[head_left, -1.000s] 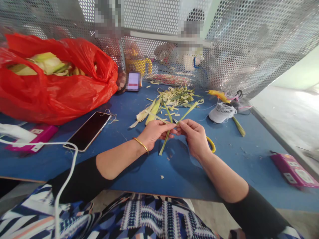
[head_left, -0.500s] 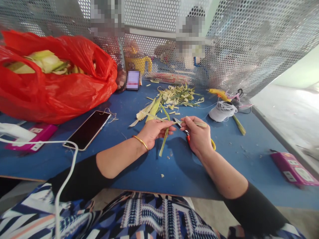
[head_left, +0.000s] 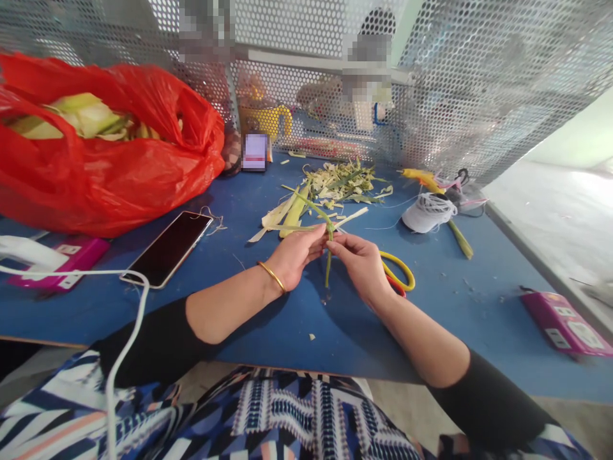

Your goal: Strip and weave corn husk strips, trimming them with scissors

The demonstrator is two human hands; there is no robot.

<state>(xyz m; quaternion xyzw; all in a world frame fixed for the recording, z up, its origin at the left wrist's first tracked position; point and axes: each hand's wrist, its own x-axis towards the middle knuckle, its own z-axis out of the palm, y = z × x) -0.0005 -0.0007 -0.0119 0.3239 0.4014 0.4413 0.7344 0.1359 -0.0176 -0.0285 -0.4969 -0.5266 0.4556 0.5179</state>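
Corn-husk strips [head_left: 352, 218]: they cross in front of you, lifted above the blue table [head_left: 364, 338] between your two hands.
Knot [head_left: 330, 227]: small and green, at the place where the strips meet; I judge it formed at least in part, but if it is tight I cannot tell.
Strip ends: long and loose; one green end points down, another goes up and to the left, and pale ends reach left and upper right. These seem to me unfinished.
Left hand [head_left: 301, 252]: your thumb and fingers pinch the strips just beside the knot.
Right hand [head_left: 361, 259]: your thumb and forefinger are closed on the strip just below the knot.
Scissors [head_left: 409, 273]: yellow and red handles show beside your right hand; the blades are mostly hidden.
Husk leaves [head_left: 293, 216]: wider pieces lie behind your left hand, apparently unused.
Trimmings [head_left: 345, 182]: the heap farther back suggests that much cutting is done.
Red plastic bag [head_left: 143, 179]: at your left, with more husks [head_left: 90, 118] inside, so material remains.
Writing: I can read no brand; pale patches on the magenta power strip [head_left: 567, 322] at right are too small, the phone [head_left: 167, 249] has a dark screen, and the upright screen [head_left: 255, 152] is pixelated.
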